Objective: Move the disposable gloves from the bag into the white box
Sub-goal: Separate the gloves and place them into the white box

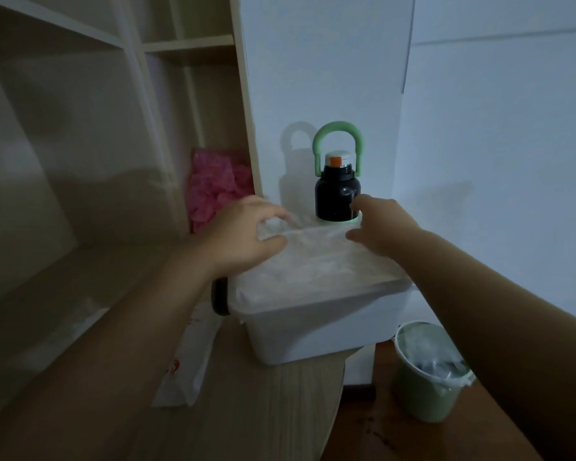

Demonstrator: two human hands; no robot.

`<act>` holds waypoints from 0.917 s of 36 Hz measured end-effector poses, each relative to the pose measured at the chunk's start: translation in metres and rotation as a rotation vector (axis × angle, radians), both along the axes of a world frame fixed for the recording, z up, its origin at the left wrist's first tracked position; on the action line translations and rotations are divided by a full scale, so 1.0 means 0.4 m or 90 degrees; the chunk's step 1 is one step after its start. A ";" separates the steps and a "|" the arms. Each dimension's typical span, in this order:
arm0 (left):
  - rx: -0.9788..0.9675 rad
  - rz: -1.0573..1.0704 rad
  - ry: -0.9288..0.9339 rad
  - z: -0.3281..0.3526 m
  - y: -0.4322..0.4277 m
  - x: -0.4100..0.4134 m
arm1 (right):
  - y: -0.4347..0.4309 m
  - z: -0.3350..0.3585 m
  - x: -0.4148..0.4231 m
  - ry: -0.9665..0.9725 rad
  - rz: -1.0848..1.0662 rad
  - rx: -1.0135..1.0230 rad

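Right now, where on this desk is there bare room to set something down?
Bare wood of the desk in front of the white box, right of the flat white packet. Crowded at the box's far rim: black bottle, left hand, right hand.

Home room: wooden shelving (pixel 180 48), water bottle (pixel 337 191), bin (pixel 426 397)

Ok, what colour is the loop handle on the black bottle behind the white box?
That loop handle is pale green; the head view shows it best.
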State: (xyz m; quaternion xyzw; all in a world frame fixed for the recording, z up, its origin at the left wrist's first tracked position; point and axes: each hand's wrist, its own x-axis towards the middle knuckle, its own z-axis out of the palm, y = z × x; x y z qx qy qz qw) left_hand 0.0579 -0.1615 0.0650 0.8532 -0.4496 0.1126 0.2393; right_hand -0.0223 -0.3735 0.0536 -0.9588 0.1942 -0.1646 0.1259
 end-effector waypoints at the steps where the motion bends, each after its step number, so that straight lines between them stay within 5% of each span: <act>1: 0.026 -0.027 0.037 -0.003 0.001 -0.003 | -0.001 -0.001 -0.001 -0.001 0.001 -0.018; 4: 0.232 -0.014 0.123 -0.011 -0.001 -0.007 | 0.012 0.003 -0.006 -0.059 -0.020 -0.112; 7: 0.377 -0.013 0.057 -0.024 -0.028 -0.017 | 0.050 0.012 -0.013 -0.062 0.054 -0.104; 12: 0.483 -0.027 0.062 -0.063 -0.084 -0.014 | 0.075 -0.031 0.012 0.411 0.150 -0.093; 16: 0.556 -0.016 0.111 -0.082 -0.107 -0.009 | 0.045 -0.046 0.019 0.476 0.098 -0.072; 19: 0.446 -0.025 0.117 -0.063 -0.093 -0.009 | 0.044 -0.027 0.008 0.416 0.095 -0.012; 27: -0.111 0.016 0.201 -0.004 0.067 -0.001 | 0.137 0.073 -0.019 0.119 0.119 0.021; 33: -0.279 0.137 0.180 -0.030 0.265 -0.003 | 0.363 0.073 0.002 -0.070 0.249 0.063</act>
